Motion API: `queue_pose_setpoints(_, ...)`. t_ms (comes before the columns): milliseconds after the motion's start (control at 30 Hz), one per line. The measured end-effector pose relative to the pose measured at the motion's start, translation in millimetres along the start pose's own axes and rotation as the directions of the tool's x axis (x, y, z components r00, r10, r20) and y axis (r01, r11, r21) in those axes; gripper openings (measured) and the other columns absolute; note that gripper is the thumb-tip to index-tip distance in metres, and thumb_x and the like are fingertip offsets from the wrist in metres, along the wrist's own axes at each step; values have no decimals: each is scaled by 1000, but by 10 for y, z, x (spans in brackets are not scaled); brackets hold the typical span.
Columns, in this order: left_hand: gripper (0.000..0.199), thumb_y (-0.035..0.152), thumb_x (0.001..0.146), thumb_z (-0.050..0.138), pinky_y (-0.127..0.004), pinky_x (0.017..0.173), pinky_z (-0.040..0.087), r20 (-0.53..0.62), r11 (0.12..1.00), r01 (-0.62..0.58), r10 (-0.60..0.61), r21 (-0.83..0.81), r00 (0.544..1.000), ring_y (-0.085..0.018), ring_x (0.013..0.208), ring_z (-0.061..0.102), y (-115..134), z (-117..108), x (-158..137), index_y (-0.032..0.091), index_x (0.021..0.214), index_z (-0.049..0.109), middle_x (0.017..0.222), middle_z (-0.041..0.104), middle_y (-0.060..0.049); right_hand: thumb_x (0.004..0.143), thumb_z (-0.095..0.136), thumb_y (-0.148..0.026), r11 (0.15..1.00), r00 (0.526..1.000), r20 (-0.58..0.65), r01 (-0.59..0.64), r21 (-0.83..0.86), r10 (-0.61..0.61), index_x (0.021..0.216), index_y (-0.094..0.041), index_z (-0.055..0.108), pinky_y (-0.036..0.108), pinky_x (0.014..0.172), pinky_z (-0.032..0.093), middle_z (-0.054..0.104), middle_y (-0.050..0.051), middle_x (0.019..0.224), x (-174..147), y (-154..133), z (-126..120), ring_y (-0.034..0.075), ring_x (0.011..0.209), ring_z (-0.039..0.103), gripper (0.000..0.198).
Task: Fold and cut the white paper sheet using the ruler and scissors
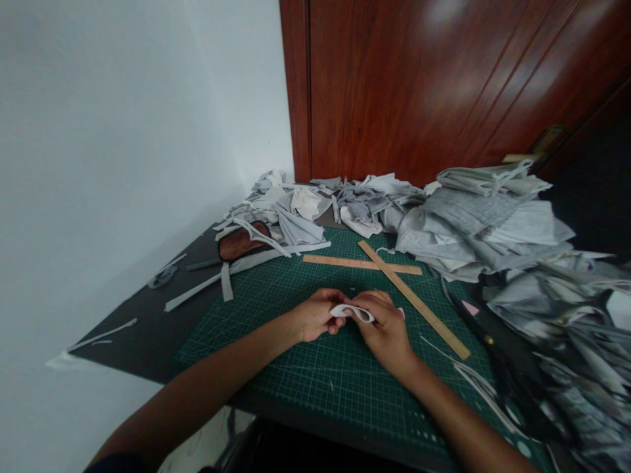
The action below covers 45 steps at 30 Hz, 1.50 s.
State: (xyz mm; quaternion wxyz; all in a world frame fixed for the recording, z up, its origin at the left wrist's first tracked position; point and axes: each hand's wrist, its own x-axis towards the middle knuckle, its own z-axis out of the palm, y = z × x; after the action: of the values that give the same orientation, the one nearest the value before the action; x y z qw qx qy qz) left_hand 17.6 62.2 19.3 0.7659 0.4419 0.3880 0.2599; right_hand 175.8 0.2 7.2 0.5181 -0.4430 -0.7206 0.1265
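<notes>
A small white strip of fabric [363,315], bent into a loop, is held between both hands above the green cutting mat [315,368]. My left hand [319,316] pinches its left end with thumb and fingers. Around the right part of the loop, my right hand [387,325] is closed, the thumb near the middle. A bit of something pink shows beside the right hand's knuckles; I cannot tell what it belongs to. Beyond the hands, two wooden rulers [424,305] lie crossed on the mat.
Large black scissors [513,387] lie at the mat's right edge, by thin white strips [486,391]. Heaped grey and white fabric [468,223] fills the back and right. A brown padded piece [244,242] lies back left among scraps. A wall and wooden door [419,85] bound the table.
</notes>
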Motion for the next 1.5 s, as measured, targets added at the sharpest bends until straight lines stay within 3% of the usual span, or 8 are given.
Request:
queue_pose_setpoints(133, 31, 29, 70, 83, -19, 43, 41, -38, 986, -105, 111, 132, 993, -12, 54, 57, -16, -10, 21, 16, 90, 64, 69, 62, 1, 88, 73, -35, 913, 926, -64, -354, 202, 373, 87, -23, 79, 34, 67, 47, 75, 1, 76, 16, -30, 37, 20, 69, 65, 14)
queue_pose_setpoints(267, 41, 53, 81, 75, -30, 76, 55, -101, 879, -410, 443, 243, 891, -20, 90, 66, -9, -3, 46, 16, 96, 71, 97, 71, -7, 78, 79, -48, 711, 779, -24, -558, 428, 626, 85, -19, 79, 31, 60, 47, 75, 3, 72, 46, -19, 62, 19, 62, 61, 30)
queue_pose_setpoints(400, 67, 77, 82, 63, -34, 77, 54, 6, 924, -377, 377, 66, 926, -22, 82, 67, 2, 27, 21, 13, 95, 74, 88, 72, -10, 71, 84, -51, 561, 690, 36, -616, 554, 723, 91, -16, 80, 32, 60, 49, 78, 5, 75, 52, 4, 77, 20, 63, 63, 41)
queue_pose_setpoints(533, 51, 59, 68, 87, -24, 63, 44, -16, 905, -384, 393, 185, 919, -13, 66, 57, -21, 34, 14, 12, 85, 76, 73, 68, -3, 70, 86, -49, 546, 704, 36, -581, 604, 710, 89, -18, 81, 31, 61, 50, 78, 4, 75, 47, -12, 90, 19, 63, 64, 37)
queue_pose_setpoints(700, 45, 55, 73, 81, -21, 53, 32, -87, 872, -410, 446, 266, 891, -9, 55, 45, -30, -10, 42, 13, 64, 66, 58, 55, 3, 73, 85, -50, 535, 700, 42, -582, 613, 713, 89, -18, 80, 32, 62, 51, 78, 4, 76, 49, -49, 99, 20, 65, 65, 37)
queue_pose_setpoints(933, 42, 52, 76, 76, -19, 47, 35, -123, 848, -445, 494, 288, 861, -8, 52, 47, -20, -13, 63, 17, 66, 56, 59, 53, 4, 83, 76, -54, 630, 734, -12, -575, 521, 679, 90, -18, 76, 31, 59, 50, 75, 4, 77, 26, 37, 87, 20, 65, 63, 38)
queue_pose_setpoints(1133, 42, 57, 77, 73, -23, 38, 43, -87, 907, -367, 391, 208, 916, -13, 44, 54, -46, 6, 69, 19, 75, 55, 58, 57, 4, 88, 68, -60, 747, 772, -80, -576, 332, 631, 78, -18, 67, 28, 51, 43, 66, 1, 66, 8, 95, 64, 18, 59, 57, 43)
queue_pose_setpoints(1500, 40, 49, 73, 82, -19, 50, 39, -132, 883, -392, 434, 258, 891, -11, 56, 52, 35, -7, 76, 16, 67, 59, 62, 60, 1, 90, 64, -58, 766, 788, -148, -505, 399, 597, 76, -20, 66, 26, 54, 41, 60, -2, 67, 53, 103, 30, 15, 60, 50, 41)
